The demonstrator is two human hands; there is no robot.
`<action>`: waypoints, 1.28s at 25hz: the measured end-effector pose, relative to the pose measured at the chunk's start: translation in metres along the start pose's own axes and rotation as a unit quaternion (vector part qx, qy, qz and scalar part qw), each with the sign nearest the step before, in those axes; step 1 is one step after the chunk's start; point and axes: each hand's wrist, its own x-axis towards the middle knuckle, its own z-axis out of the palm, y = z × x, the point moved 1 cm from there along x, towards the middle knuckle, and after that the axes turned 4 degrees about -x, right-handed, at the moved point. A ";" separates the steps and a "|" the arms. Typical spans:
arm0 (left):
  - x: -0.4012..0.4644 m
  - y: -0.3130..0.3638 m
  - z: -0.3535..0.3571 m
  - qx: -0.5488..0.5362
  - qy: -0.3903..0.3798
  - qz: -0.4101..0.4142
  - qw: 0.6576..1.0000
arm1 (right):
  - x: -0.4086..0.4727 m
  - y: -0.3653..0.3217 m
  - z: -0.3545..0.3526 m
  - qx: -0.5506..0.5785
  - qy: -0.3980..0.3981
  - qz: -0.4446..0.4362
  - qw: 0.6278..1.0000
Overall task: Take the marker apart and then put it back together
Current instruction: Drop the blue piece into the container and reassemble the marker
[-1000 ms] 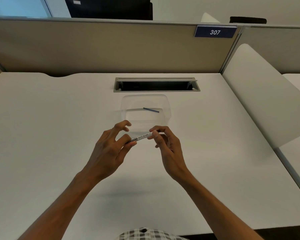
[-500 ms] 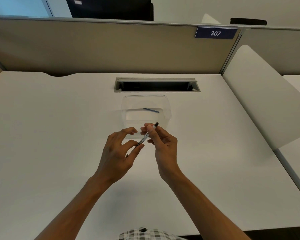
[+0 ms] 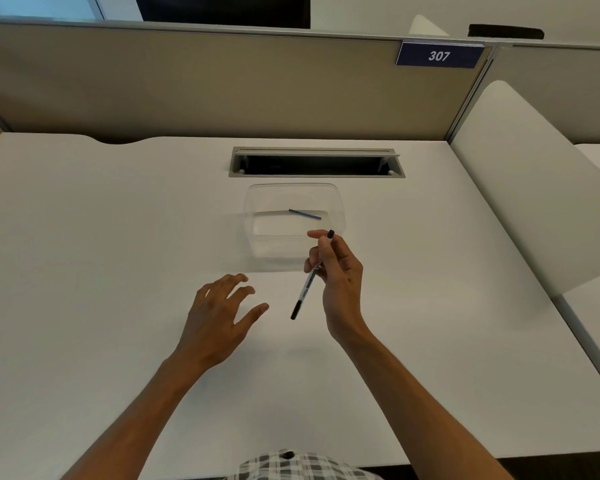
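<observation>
One hand now holds the marker [image 3: 309, 278]: right hand [image 3: 340, 282] pinches it at 1 o'clock of the released, loosely spread left hand [image 3: 219, 317], near the tub [image 3: 338, 206], so the marker looks whole.

The right hand [image 3: 340, 275] covers the marker's [image 3: 307, 284] middle; its barrel print is too small to read. The checked shirt [image 3: 302, 467] is cut off by the bottom edge.

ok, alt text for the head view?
A person's right hand holds a whiteboard marker above a white desk, the left hand open beside it. Behind them, a clear plastic container holds a thin blue rod.
</observation>
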 end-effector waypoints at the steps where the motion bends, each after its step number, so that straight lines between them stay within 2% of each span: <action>1: -0.001 -0.007 0.005 0.006 -0.018 -0.022 1.000 | 0.001 0.003 -0.001 -0.003 -0.001 0.003 1.000; 6: -0.007 -0.038 0.030 0.041 -0.078 -0.087 0.992 | 0.003 0.016 0.000 -0.021 0.004 0.030 0.999; 10: -0.014 -0.052 0.042 0.027 -0.045 -0.098 0.994 | -0.001 0.020 0.002 -0.038 -0.009 -0.006 0.999; 16: -0.020 -0.061 0.057 0.040 -0.011 -0.088 0.995 | -0.002 0.036 0.008 -0.071 0.050 -0.005 0.996; 32: -0.019 -0.065 0.063 0.044 0.007 -0.084 0.996 | -0.001 0.055 0.004 -0.068 0.057 -0.039 0.995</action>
